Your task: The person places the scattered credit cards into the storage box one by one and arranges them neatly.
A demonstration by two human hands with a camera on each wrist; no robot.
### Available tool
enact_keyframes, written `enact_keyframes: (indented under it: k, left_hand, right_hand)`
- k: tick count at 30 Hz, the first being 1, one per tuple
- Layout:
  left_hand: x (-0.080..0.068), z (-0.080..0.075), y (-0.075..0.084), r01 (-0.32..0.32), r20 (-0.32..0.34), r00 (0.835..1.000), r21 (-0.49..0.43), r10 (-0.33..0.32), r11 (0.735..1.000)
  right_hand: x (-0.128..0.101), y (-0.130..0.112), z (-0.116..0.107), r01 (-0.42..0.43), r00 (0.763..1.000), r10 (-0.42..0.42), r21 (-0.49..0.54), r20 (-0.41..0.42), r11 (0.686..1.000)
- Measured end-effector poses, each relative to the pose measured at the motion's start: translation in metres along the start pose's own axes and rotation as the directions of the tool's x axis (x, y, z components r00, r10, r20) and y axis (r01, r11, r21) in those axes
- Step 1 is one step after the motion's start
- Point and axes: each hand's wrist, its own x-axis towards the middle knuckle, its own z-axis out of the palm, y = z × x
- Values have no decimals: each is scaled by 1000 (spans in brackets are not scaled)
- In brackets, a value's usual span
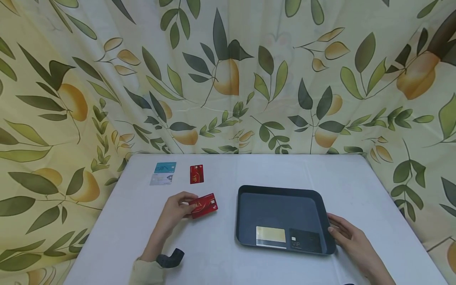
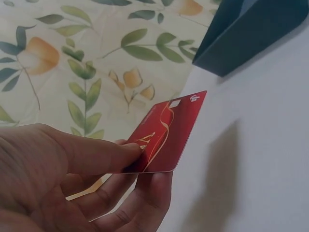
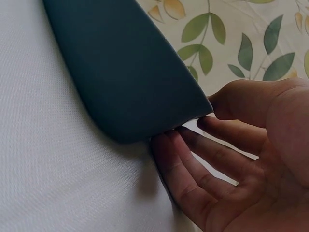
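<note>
We pinched a red card with our left hand; our right hand grasped the dark tray (by its edge).

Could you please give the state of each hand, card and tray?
Held red card, raised, tilted
Left hand, pinching it
Other red card, flat on table
Blue card, flat on table
Pale card, flat on table
Tray, upright on table
Gold card, flat in tray
Black card, flat in tray
Right hand, holding tray edge
</note>
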Motion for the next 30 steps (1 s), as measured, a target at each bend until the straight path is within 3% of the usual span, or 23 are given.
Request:
enact_keyframes:
  k: [16,30]
  left_hand:
    - [9,32,33,-66,71,995,-100,73,993]
    - [10,59,58,-135,156,976,-124,154,983]
  right_hand:
    - [-2,0,0,9,1000,-9,15,2,1000]
    - [-2,-4,0,-27,1000,27,12,13,1000]
